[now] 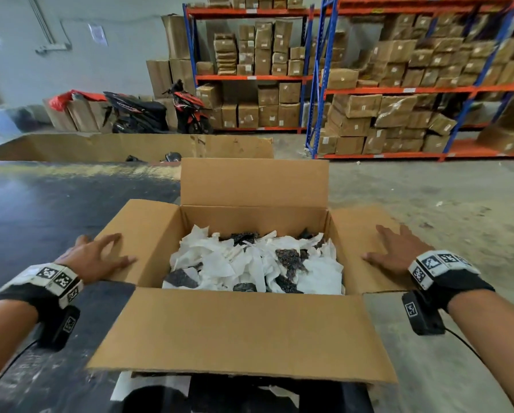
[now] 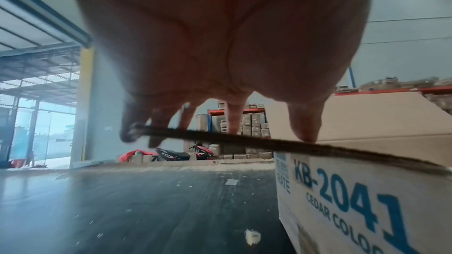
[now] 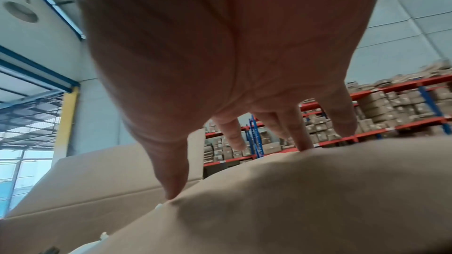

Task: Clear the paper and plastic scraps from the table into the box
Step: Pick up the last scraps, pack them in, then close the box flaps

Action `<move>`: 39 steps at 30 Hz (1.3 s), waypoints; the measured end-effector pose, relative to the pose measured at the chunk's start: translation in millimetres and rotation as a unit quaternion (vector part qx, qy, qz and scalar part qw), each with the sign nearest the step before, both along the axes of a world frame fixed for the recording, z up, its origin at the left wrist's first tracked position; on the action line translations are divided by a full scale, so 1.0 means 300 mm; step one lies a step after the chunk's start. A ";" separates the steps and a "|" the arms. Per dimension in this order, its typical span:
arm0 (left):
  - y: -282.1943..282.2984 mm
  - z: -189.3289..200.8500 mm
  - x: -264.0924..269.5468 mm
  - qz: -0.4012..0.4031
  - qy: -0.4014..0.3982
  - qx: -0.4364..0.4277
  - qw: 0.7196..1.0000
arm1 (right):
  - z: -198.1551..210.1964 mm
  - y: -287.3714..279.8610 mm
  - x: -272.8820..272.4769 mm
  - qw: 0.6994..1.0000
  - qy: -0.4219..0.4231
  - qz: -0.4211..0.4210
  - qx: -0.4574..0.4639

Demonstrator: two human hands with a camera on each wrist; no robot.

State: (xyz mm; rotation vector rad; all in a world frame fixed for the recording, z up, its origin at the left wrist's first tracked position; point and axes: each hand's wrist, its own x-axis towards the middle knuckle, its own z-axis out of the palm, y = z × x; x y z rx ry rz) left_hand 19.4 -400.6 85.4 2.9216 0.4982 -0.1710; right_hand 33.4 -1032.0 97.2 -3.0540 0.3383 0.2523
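An open cardboard box (image 1: pixel 241 329) stands in front of me with all of its flaps spread out. Inside lies a heap of white paper scraps (image 1: pixel 244 263) mixed with dark plastic scraps (image 1: pixel 290 259). My left hand (image 1: pixel 100 254) rests flat on the left flap, fingers spread; the left wrist view shows its fingertips (image 2: pixel 304 132) touching the flap's edge. My right hand (image 1: pixel 396 248) rests flat on the right flap, and its fingertips (image 3: pixel 173 192) press on the cardboard (image 3: pixel 293 200). Neither hand holds anything.
The dark table (image 1: pixel 56 210) stretches to the left of the box, with a small white scrap (image 2: pixel 252 236) on it near the box wall. A low cardboard wall (image 1: pixel 130 147) stands behind. Two motor scooters (image 1: pixel 160 111) and shelves of cartons (image 1: pixel 398 84) lie farther back.
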 end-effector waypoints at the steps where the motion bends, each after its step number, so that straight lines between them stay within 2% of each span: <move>1: 0.005 0.010 -0.008 -0.006 0.001 -0.012 1.000 | 0.000 -0.004 -0.025 1.000 -0.003 -0.011 0.005; 6: -0.030 0.110 -0.060 -0.046 -0.066 0.004 0.997 | 0.054 0.043 -0.110 0.996 -0.041 -0.048 -0.058; 9: -0.082 0.186 -0.082 -0.088 -0.110 -0.003 0.990 | 0.130 0.090 -0.146 0.991 -0.099 -0.061 -0.068; 12: -0.171 0.244 -0.116 -0.137 -0.164 -0.020 0.977 | 0.182 0.135 -0.178 0.984 -0.172 -0.039 -0.026; 15: -0.265 0.249 -0.161 -0.215 -0.204 -0.084 0.951 | 0.211 0.203 -0.226 0.970 -0.210 0.064 0.104; 18: -0.340 0.207 -0.201 -0.305 -0.165 -0.216 0.913 | 0.205 0.287 -0.287 0.954 -0.167 0.153 0.195; 20: -0.346 0.151 -0.209 -0.326 -0.096 -0.225 0.913 | 0.167 0.313 -0.307 0.953 -0.114 0.190 0.207; 22: -0.300 0.077 -0.203 -0.334 -0.032 -0.190 0.922 | 0.119 0.297 -0.307 0.960 -0.045 0.203 0.189; 26: -0.155 -0.014 -0.211 -0.373 -0.026 -0.101 0.922 | 0.010 0.181 -0.290 0.968 0.094 0.214 0.097; 28: -0.093 -0.034 -0.230 -0.395 -0.032 -0.044 0.917 | -0.043 0.117 -0.292 0.968 0.110 0.213 0.069; 30: -0.051 -0.053 -0.246 -0.418 -0.052 -0.024 0.907 | -0.080 0.084 -0.294 0.966 0.095 0.225 0.081; 33: -0.036 -0.066 -0.267 -0.421 -0.053 -0.069 0.903 | -0.092 0.072 -0.290 0.953 0.077 0.251 0.153; 35: -0.055 -0.059 -0.267 -0.401 -0.060 -0.102 0.908 | -0.071 0.098 -0.297 0.945 0.074 0.231 0.217; 38: -0.087 -0.041 -0.244 -0.242 -0.090 -0.177 0.950 | -0.055 0.142 -0.304 0.931 0.007 0.128 0.342; 39: -0.099 -0.037 -0.230 -0.201 -0.112 -0.204 0.951 | -0.053 0.159 -0.302 0.920 -0.015 0.099 0.380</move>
